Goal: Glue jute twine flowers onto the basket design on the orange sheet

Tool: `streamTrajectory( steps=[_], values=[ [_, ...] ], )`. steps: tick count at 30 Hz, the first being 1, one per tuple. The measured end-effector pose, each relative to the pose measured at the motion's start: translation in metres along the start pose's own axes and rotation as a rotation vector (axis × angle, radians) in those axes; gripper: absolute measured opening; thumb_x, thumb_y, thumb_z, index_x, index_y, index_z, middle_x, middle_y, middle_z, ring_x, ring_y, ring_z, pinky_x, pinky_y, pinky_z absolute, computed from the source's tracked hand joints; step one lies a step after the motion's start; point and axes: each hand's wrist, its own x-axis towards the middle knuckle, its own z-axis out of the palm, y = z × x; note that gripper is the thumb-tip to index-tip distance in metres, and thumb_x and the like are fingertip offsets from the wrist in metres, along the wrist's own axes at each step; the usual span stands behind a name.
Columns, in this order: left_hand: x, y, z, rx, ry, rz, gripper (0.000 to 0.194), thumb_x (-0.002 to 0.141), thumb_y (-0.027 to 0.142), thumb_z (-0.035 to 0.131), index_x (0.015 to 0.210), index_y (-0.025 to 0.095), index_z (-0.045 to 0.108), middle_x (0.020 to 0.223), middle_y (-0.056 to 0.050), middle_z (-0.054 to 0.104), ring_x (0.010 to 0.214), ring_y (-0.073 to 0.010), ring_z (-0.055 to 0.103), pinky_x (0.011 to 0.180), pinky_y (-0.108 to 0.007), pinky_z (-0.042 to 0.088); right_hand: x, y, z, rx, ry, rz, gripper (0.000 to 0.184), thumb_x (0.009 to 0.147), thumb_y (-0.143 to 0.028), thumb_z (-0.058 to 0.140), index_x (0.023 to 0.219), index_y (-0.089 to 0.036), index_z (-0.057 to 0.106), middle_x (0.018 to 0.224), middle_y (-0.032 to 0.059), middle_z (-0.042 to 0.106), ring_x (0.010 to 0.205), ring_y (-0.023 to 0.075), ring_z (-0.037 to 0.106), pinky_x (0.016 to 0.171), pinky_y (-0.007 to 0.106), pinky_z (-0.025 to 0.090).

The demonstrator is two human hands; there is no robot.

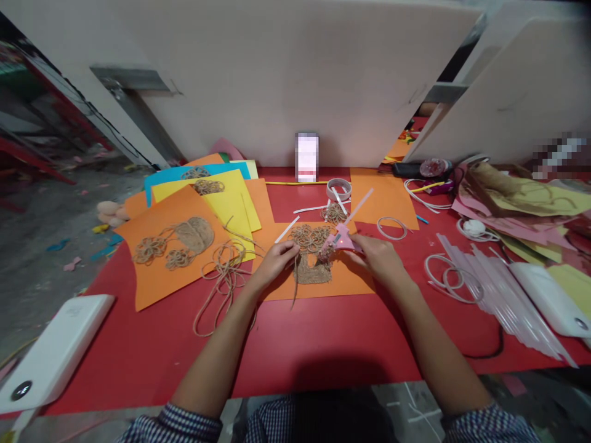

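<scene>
My right hand (379, 255) is wrapped around a pink glue gun (342, 239), with a clear glue stick (360, 205) poking out of its back end. The gun's nozzle points down and left at a twine craft piece (313, 272) on an orange sheet (346, 284). Twine loops like flowers (307, 237) top that piece, above a flat, basket-shaped twine part. At its left side my left hand (278, 261) pinches a strand of twine (294, 289), which hangs down past the fingers. A loose tangle of twine (226, 271) lies left of my left forearm.
A second twine craft on an orange sheet (159, 280) lies left, over yellow sheets (240, 209). A lit phone (307, 157) stands at the back, near a tape roll (339, 188). Glue sticks (503, 295) and a white power bank (549, 298) lie right; another power bank (60, 344) left.
</scene>
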Motion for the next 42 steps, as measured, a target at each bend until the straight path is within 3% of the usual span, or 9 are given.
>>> streamTrajectory(
  steps=[12, 23, 35, 42],
  values=[
    [-0.0002, 0.0025, -0.0002, 0.057, 0.014, -0.006, 0.043, 0.085, 0.049, 0.067, 0.066, 0.018, 0.045, 0.054, 0.007, 0.034, 0.047, -0.0063, 0.03, 0.048, -0.025, 0.018, -0.0014, 0.0, -0.0013, -0.08, 0.1, -0.06, 0.029, 0.097, -0.037, 0.055, 0.115, -0.016, 0.065, 0.085, 0.0082, 0.072, 0.076, 0.0207, 0.065, 0.065, 0.028, 0.039],
    [-0.0005, 0.0044, 0.0004, 0.067, 0.011, -0.013, 0.044, 0.084, 0.05, 0.067, 0.065, 0.018, 0.045, 0.053, 0.007, 0.035, 0.047, -0.0066, 0.029, 0.049, -0.025, 0.018, -0.0013, -0.0018, -0.0053, -0.04, 0.035, 0.0, 0.034, 0.1, -0.04, 0.048, 0.118, -0.018, 0.065, 0.091, 0.0113, 0.073, 0.082, 0.0226, 0.066, 0.071, 0.03, 0.044],
    [-0.0006, 0.0047, 0.0027, 0.048, 0.022, -0.007, 0.043, 0.084, 0.049, 0.068, 0.065, 0.018, 0.046, 0.054, 0.006, 0.036, 0.047, -0.0061, 0.03, 0.049, -0.025, 0.019, -0.001, -0.0056, -0.0048, -0.157, 0.065, 0.003, 0.029, 0.097, -0.034, 0.053, 0.118, -0.02, 0.067, 0.091, 0.0092, 0.069, 0.08, 0.0202, 0.061, 0.064, 0.027, 0.036],
    [-0.0012, 0.0061, 0.0041, 0.031, 0.031, -0.026, 0.044, 0.083, 0.049, 0.069, 0.065, 0.018, 0.045, 0.053, 0.007, 0.034, 0.046, -0.006, 0.028, 0.048, -0.025, 0.017, -0.0009, -0.0046, -0.0033, -0.162, 0.073, 0.015, 0.031, 0.098, -0.038, 0.051, 0.116, -0.021, 0.068, 0.09, 0.0091, 0.068, 0.078, 0.0196, 0.059, 0.063, 0.027, 0.034]
  ],
)
